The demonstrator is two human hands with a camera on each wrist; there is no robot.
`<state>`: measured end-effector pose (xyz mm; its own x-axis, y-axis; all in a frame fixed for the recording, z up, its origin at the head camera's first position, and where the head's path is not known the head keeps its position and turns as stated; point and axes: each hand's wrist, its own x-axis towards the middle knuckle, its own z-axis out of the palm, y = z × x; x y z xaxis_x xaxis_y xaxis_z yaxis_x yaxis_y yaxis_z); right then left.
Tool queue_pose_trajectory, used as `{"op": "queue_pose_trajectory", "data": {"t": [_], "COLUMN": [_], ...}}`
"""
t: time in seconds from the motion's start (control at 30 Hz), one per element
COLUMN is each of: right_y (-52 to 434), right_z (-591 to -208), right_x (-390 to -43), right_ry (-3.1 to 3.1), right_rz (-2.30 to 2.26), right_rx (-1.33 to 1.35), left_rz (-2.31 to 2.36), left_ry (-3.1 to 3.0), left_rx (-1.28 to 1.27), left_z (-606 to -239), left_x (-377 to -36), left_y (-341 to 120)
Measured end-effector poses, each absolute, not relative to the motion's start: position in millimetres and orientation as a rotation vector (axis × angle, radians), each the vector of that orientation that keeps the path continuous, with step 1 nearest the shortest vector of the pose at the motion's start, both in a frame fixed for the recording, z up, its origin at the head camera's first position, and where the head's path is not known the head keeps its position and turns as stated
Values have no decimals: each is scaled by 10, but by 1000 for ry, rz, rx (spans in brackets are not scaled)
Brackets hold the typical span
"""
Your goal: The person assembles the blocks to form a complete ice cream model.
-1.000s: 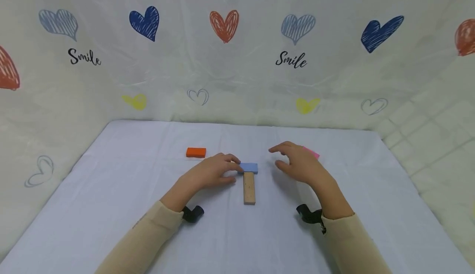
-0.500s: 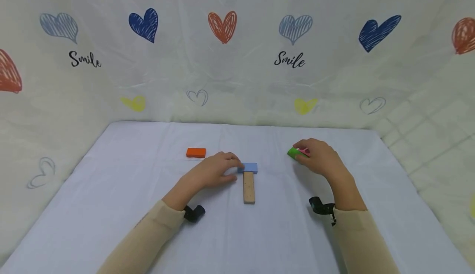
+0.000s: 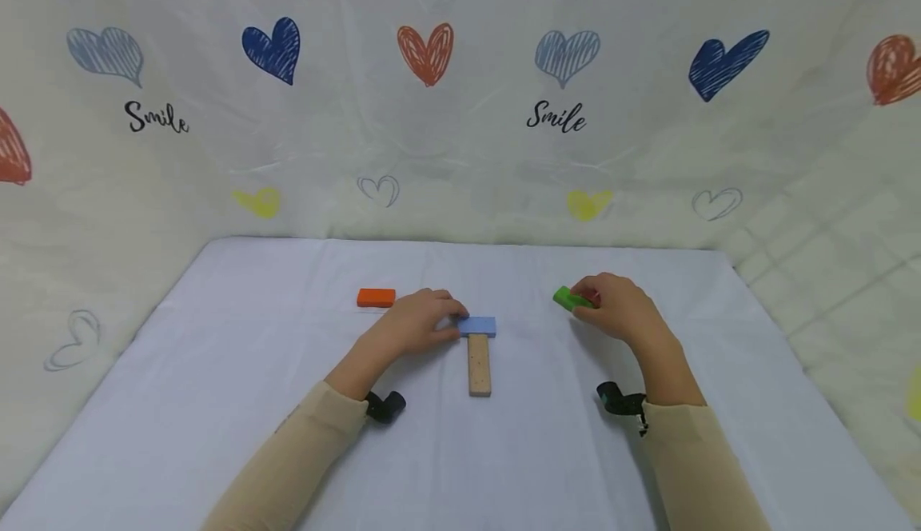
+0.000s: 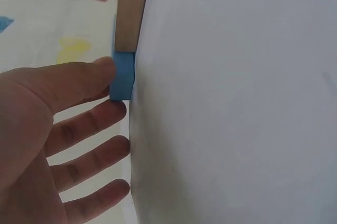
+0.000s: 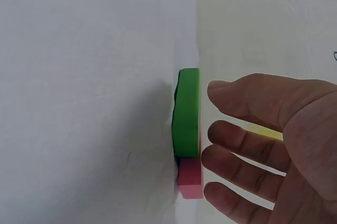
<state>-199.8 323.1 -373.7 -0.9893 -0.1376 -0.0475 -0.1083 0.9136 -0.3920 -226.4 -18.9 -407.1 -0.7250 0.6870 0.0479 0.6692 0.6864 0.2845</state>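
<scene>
A counter [image 3: 216, 403] draped in a pale lilac-white cloth is backed by a translucent curtain [image 3: 460, 139] printed with sketched hearts and the word "Smile".

Near the middle of the counter a blue block [image 3: 477, 325] is laid flat, its long axis running left to right. A wooden block [image 3: 479, 364] is set against the near side of the blue block, its long axis pointing toward the person, so that a T is formed. The left hand [image 3: 412, 325] is rested just left of the blue block; its thumb tip is pressed against the block's end, and the other fingers [image 4: 89, 155] are seen straight and slightly spread in the left wrist view.

Right of the blue block and well apart from it, a green block [image 3: 568, 299] is stacked on a pink block [image 5: 190, 177], with its long axis roughly left to right and one end pointing toward the blue block. The right hand [image 3: 619, 307] is held at the stack's right side, fingers [image 5: 237, 139] relaxed and a little apart; whether the stack is touched cannot be told.

Left of the blue block, beyond the left hand, an orange block [image 3: 376, 297] is lying flat.
</scene>
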Motion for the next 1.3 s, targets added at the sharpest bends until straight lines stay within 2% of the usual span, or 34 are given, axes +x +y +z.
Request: {"op": "queue_pose_trajectory", "data": {"t": [1.3], "right_y": [2829], "right_z": [-3890], "right_x": [-2002], "right_ry": [2987], "right_rz": [-636], "right_rx": [-430], "left_rz": [388], "left_ry": [2858], "left_rx": [1141], "left_z": [-4050], "left_x": [-2250], "left_y": [-159]}}
